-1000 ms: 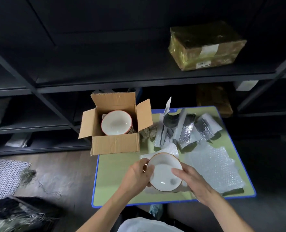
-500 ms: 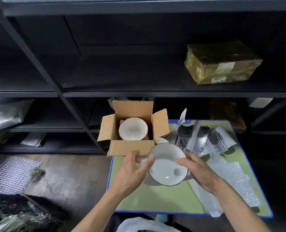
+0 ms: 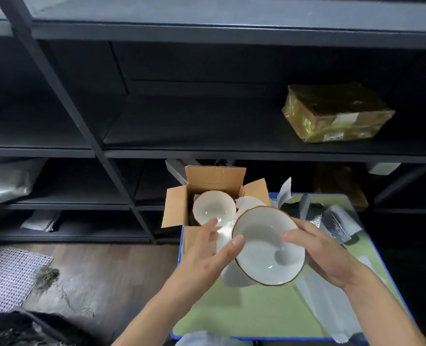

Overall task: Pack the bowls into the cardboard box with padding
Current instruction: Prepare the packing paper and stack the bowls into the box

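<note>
1. Two bowls are in view. One white bowl with a brown rim (image 3: 268, 245) is held in the air at the centre of the frame, tilted so its inside faces the camera, above the green table (image 3: 257, 313) and just below-right of the box.
2. The second bowl, white with a red rim (image 3: 214, 211), sits inside the one open cardboard box (image 3: 179, 208) at the middle of the frame, leaning slightly toward the camera.
3. Two bare hands hold the brown-rimmed bowl. The left hand (image 3: 207, 255) has its thumb on the bowl's left rim, with the fingers spread and reaching under and behind it.
4. The right hand (image 3: 324, 253) grips the bowl's right side, thumb laid over the rim and into the bowl, fingers curled behind it.
5. One white sheet of padding (image 3: 232, 273) hangs under the held bowl, caught between the bowl and the hands; more white padding (image 3: 247, 203) shows at the box's right inner edge.
6. The box has four flaps standing open and rests on the table's upper left corner.
7. Several silver foil sheets (image 3: 331, 221) lie on the table at the right; I cannot count them exactly. A clear plastic sheet (image 3: 326, 305) lies at the lower right.
8. One parcel in yellow wrap (image 3: 336, 113) sits on the dark shelf (image 3: 207, 136) in the upper right of the frame.
</note>
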A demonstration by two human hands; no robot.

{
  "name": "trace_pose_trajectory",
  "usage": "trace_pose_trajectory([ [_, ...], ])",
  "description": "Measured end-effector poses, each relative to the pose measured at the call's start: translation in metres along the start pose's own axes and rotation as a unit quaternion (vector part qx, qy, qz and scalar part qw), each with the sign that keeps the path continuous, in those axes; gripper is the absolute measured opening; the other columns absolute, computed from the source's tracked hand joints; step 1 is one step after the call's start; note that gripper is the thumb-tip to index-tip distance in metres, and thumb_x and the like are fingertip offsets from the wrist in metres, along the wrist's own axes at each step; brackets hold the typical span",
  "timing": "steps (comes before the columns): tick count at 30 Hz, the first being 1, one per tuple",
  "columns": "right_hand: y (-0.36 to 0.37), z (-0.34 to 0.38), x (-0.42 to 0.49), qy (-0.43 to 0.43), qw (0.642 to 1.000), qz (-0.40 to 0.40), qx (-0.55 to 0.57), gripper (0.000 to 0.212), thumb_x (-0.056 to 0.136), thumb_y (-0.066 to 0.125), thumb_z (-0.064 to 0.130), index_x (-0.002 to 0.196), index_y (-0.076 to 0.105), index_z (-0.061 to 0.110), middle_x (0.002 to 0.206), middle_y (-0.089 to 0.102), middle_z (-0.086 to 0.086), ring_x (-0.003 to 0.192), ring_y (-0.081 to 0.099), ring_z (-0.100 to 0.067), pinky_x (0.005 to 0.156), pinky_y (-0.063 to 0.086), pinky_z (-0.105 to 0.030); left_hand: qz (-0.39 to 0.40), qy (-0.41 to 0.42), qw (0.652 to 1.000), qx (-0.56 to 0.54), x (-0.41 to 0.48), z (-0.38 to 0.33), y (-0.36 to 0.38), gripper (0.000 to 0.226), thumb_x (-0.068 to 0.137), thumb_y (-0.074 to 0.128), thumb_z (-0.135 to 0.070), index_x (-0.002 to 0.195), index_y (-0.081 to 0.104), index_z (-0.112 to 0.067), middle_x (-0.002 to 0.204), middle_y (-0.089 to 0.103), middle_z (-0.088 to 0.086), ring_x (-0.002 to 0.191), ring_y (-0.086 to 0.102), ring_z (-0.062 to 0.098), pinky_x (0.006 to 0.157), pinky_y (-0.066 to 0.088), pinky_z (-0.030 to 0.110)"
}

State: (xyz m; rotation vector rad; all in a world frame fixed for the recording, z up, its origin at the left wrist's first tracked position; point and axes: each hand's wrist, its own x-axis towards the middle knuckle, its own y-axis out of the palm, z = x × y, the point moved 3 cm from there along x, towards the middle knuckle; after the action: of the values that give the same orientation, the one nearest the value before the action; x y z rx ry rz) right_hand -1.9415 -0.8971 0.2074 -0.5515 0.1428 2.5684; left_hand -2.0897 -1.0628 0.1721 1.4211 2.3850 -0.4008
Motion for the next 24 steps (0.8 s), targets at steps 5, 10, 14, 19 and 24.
trace_pose_trajectory([
  [5, 0.006, -0.021, 0.010, 0.033, 0.998, -0.046, -0.001, 0.033, 0.075, 0.059, 0.033, 0.102, 0.075, 0.042, 0.105, 0.074, 0.002, 0.091, 0.071, -0.018, 0.068, 0.054, -0.034, -0.042, 0.010, 0.998, 0.041, 0.011, 0.002, -0.013, 0.105, 0.060, 0.067, -0.081, 0.149, 0.017, -0.055, 0.147, 0.038, -0.017, 0.118, 0.055, 0.002, 0.090, 0.043, 0.027],
  [10, 0.006, -0.036, 0.013, 0.063, 0.994, -0.086, 0.025, 0.032, 0.083, 0.067, 0.029, 0.114, 0.071, 0.023, 0.110, 0.073, -0.008, 0.092, 0.071, -0.021, 0.062, 0.054, -0.030, -0.029, 0.004, 0.999, 0.034, 0.020, 0.008, -0.015, 0.099, 0.073, 0.076, -0.066, 0.151, 0.017, -0.051, 0.148, 0.044, 0.000, 0.122, 0.057, 0.011, 0.087, 0.044, 0.023],
  [14, 0.011, -0.037, 0.017, 0.061, 0.992, -0.109, 0.027, 0.016, 0.096, 0.060, 0.019, 0.101, 0.075, 0.020, 0.094, 0.075, -0.002, 0.081, 0.070, -0.018, 0.059, 0.054, -0.029, -0.026, 0.007, 0.999, 0.030, 0.026, 0.012, -0.013, 0.098, 0.073, 0.073, -0.068, 0.151, 0.016, -0.050, 0.129, 0.058, 0.009, 0.120, 0.058, 0.023, 0.097, 0.049, 0.033],
  [19, 0.019, -0.037, 0.030, 0.051, 0.988, -0.148, 0.017, 0.024, 0.097, 0.057, 0.020, 0.085, 0.078, 0.023, 0.094, 0.074, -0.009, 0.085, 0.071, -0.025, 0.068, 0.062, -0.040, 0.000, 0.020, 0.999, 0.037, 0.032, 0.011, -0.012, 0.064, 0.078, 0.066, -0.067, 0.134, 0.044, -0.044, 0.112, 0.069, -0.017, 0.109, 0.065, 0.012, 0.101, 0.050, 0.047],
  [24, 0.030, -0.035, 0.048, 0.029, 0.984, -0.131, -0.117, 0.048, 0.084, 0.053, 0.054, 0.094, 0.062, 0.008, 0.078, 0.056, -0.002, 0.076, 0.058, -0.018, 0.083, 0.056, -0.059, -0.002, 0.019, 0.997, 0.071, 0.036, 0.013, -0.025, 0.032, 0.088, 0.061, -0.060, 0.114, 0.059, -0.043, 0.108, 0.069, -0.016, 0.103, 0.065, 0.008, 0.095, 0.054, 0.043],
])
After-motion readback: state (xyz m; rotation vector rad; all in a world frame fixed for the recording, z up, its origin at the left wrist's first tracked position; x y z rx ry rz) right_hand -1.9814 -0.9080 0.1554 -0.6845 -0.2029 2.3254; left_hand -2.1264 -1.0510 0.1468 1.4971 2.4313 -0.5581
